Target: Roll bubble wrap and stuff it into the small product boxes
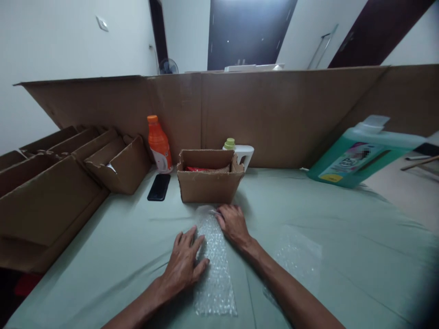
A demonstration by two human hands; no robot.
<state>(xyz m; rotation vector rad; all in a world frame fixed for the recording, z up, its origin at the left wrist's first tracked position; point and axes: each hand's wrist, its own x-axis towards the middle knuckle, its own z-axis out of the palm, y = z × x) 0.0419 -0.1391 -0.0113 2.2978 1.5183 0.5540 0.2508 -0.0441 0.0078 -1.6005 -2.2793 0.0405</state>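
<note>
A long strip of bubble wrap (215,269) lies on the pale green cloth between my two hands. My left hand (187,256) rests along its left edge with the fingers spread. At the strip's far right corner, my right hand (233,224) has its fingers bent and its thumb and fingers closed on the edge. Just beyond the strip stands a small open cardboard box (209,188) with something red (206,169) inside, mostly hidden by the front wall. A second piece of bubble wrap (298,256) lies flat on the right, partly behind my right forearm.
A black phone (159,187) lies beside an orange bottle (158,146). A white bottle with a green cap (244,153) stands behind the small box. Several cardboard boxes (51,196) line the left side. A large green jug (346,157) is at right, before a cardboard wall (260,119).
</note>
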